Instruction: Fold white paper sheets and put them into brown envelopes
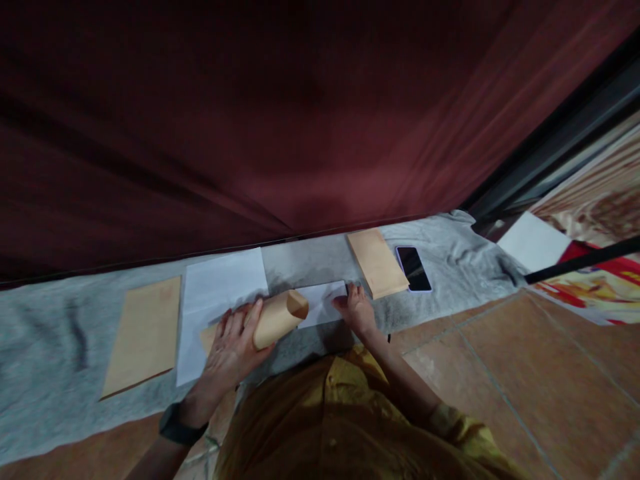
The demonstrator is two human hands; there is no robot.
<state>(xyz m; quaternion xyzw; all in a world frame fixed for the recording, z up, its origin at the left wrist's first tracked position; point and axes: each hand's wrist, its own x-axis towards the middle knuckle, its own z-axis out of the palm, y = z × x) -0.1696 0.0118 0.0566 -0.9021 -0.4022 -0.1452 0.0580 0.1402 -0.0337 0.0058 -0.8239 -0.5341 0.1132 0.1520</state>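
Note:
My left hand is wrapped round a brown paper envelope, whose mouth bulges open towards the right. Beneath the envelope and hand lies a large white sheet of paper. My right hand pinches the right end of a folded white paper. That paper's left end is close to the envelope's mouth; whether it reaches inside is hidden. Right of my right hand rests another brown envelope, lying flat. A further brown envelope lies flat to the left of the white sheet.
A grey cloth covers the narrow surface. A phone lies by the right envelope. Dark red fabric hangs behind. To the right are a dark bar, a white sheet and a colourful printed sheet, above floor tiles.

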